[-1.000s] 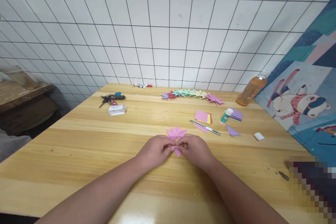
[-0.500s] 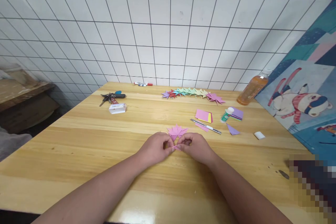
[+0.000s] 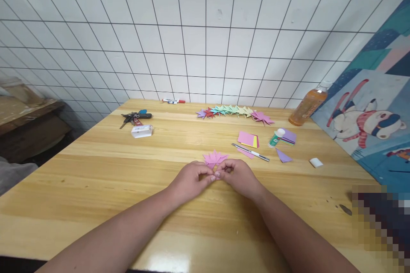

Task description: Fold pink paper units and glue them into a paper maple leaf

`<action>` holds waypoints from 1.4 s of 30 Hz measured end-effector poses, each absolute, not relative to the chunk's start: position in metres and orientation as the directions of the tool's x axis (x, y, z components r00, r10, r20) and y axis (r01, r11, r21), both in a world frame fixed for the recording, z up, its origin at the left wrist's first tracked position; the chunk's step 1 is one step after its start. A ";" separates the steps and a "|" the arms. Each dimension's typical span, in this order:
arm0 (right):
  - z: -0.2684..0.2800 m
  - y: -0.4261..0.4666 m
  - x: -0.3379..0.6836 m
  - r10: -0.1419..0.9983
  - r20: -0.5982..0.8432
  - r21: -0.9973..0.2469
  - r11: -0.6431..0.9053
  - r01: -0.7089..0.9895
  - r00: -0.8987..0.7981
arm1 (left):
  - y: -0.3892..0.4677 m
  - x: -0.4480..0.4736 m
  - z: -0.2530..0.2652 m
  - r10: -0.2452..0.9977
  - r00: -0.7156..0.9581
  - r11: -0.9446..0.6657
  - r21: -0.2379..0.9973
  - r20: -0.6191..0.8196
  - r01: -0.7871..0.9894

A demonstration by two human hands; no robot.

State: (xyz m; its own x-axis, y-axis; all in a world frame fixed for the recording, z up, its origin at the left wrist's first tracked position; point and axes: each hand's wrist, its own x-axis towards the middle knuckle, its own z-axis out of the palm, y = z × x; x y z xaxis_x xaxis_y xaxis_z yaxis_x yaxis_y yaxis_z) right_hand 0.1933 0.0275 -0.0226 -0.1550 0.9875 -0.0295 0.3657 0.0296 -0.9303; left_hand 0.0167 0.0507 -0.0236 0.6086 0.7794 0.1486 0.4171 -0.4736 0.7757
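My left hand (image 3: 192, 178) and my right hand (image 3: 236, 175) meet at the middle of the table, thumbs and fingertips pinched together on a small folded piece of pink paper (image 3: 218, 177). Most of that piece is hidden by the fingers. Just beyond the fingertips lies a pink folded-paper fan shape (image 3: 215, 158) with several pointed tips, its near edge partly covered by my hands. To its right, a utility knife (image 3: 250, 152) rests across a pink paper scrap (image 3: 246, 153).
Folded-paper stars (image 3: 233, 111) in several colours line the back. Right of centre are square papers (image 3: 247, 138), a glue stick (image 3: 276, 137), a purple triangle (image 3: 283, 155) and an eraser (image 3: 316, 162). A bottle (image 3: 308, 106) stands back right. Keys (image 3: 136, 117) and a small box (image 3: 142, 131) lie left.
My fingertips have drawn closer together over the small pink piece, covering more of it. The view has shifted slightly; the other things on the table stay in place.
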 end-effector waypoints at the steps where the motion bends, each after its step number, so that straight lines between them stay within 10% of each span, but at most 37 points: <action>1: -0.022 0.027 0.193 0.988 -0.034 -0.933 0.022 0.360 -0.149 | 0.051 0.017 -0.024 0.783 0.602 -0.470 0.782 0.155 0.410; 15: -0.018 0.026 0.193 0.959 -0.237 -0.962 -0.210 0.172 -0.153 | 0.052 0.017 -0.028 0.842 0.519 -0.394 0.826 0.148 0.404; 20: -0.021 0.026 0.213 0.937 -0.249 -0.857 -0.095 0.507 -0.245 | 0.054 0.005 -0.013 0.636 0.659 -0.764 0.448 0.401 0.465; 26: -0.023 0.026 0.215 0.966 -0.181 -0.649 0.025 0.760 -0.186 | 0.040 0.013 -0.018 0.290 0.927 -0.957 0.052 0.240 0.286; 34: -0.023 0.027 0.218 0.989 -0.109 -0.488 0.032 0.872 -0.097 | 0.035 0.019 -0.024 0.363 0.915 -0.932 0.043 0.175 0.361; 42: -0.007 0.032 0.235 0.983 0.137 -0.599 -0.019 0.801 0.126 | 0.035 0.019 -0.025 0.361 0.907 -0.933 0.083 0.217 0.351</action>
